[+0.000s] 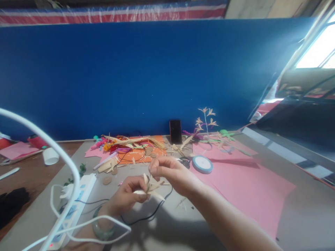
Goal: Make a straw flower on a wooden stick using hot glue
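Observation:
My left hand (132, 193) is closed, with thumb and fingers pinching a pale flower (154, 194) whose long petals look like dried husk. Just above its centre, my right hand (164, 168) has its fingertips pressed together; whatever they hold is too small to make out. A black cord (154, 213) curves over the table beneath the flower. Close behind my right wrist lie a roll of tape or ribbon (202, 164) and a dark-handled tool (185, 161), partly hidden.
A white power strip (75, 209) and a thick white cable (61, 157) crowd the left front. Along the blue panel (146, 76) lie husk strips (136, 142), a phone (175, 131) and a standing stem of husk flowers (206, 120). Pink paper (251, 188) covers the right.

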A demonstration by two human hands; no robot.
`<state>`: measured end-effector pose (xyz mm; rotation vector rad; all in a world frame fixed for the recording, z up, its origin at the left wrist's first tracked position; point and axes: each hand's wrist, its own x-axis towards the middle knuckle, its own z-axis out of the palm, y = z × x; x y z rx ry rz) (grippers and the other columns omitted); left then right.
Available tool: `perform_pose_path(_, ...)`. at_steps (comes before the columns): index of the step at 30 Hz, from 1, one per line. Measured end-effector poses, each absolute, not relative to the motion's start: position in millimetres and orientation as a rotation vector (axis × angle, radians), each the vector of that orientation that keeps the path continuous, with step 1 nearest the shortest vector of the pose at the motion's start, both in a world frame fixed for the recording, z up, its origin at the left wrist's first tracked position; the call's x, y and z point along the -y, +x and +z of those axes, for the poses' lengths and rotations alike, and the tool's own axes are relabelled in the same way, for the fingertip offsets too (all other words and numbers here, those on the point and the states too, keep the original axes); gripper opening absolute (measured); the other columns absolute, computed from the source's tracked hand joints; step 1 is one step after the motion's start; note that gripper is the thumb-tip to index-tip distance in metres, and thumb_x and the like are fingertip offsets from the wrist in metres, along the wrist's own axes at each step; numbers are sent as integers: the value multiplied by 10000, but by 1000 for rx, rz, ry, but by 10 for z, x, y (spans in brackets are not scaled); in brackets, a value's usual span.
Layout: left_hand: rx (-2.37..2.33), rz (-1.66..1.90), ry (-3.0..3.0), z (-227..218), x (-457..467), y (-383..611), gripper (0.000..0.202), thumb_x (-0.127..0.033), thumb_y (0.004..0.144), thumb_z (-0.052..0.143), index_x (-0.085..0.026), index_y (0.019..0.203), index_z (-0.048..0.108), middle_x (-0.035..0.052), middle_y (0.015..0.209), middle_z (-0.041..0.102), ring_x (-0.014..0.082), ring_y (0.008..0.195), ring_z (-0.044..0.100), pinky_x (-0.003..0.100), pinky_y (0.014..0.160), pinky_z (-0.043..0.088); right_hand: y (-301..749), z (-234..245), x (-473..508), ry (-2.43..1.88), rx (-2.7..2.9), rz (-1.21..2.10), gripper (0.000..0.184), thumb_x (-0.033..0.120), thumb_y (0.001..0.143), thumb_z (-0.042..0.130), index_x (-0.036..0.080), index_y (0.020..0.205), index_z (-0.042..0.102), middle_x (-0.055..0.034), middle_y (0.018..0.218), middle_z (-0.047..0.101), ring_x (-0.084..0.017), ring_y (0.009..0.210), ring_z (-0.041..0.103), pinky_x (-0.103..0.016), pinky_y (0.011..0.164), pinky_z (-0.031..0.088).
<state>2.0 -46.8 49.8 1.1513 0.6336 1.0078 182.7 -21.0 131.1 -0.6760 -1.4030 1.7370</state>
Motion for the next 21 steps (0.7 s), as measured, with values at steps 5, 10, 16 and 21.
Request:
perform_pose_path(5,-562,984,1210,587,514,20,207,-263,632,789,-129,632,630,34,702,549,122,649,472,244,587,358,1805,1212,144,-660,1513,1812,156,212,710,662,148,585,593,36,534,529,-83,530,445,-230,556,336)
perform_pose_path(10,-561,948,1133,580,523,33,231,-265,609,801,-122,630,620,12,635,519,95,566,447,227,530,318,1827,1222,138,-679,1521,1787,112,198,684,715,147,668,616,30,615,557,-85,575,479,-220,565,355)
perform_pose_path(16,-591,894,1067,447,504,18,231,-284,631,784,-123,671,624,9,596,528,84,513,422,229,501,317,1916,1390,181,-554,1591,1684,157,294,715,731,150,762,687,-24,798,624,-134,740,559,-269,684,440)
perform_pose_path(21,-565,842,1101,423,520,10,234,-296,619,790,-138,670,626,14,604,533,128,587,484,263,573,379,1977,1410,172,-555,1785,1646,184,315,728,751,143,720,686,-18,755,638,-123,708,561,-261,680,435)
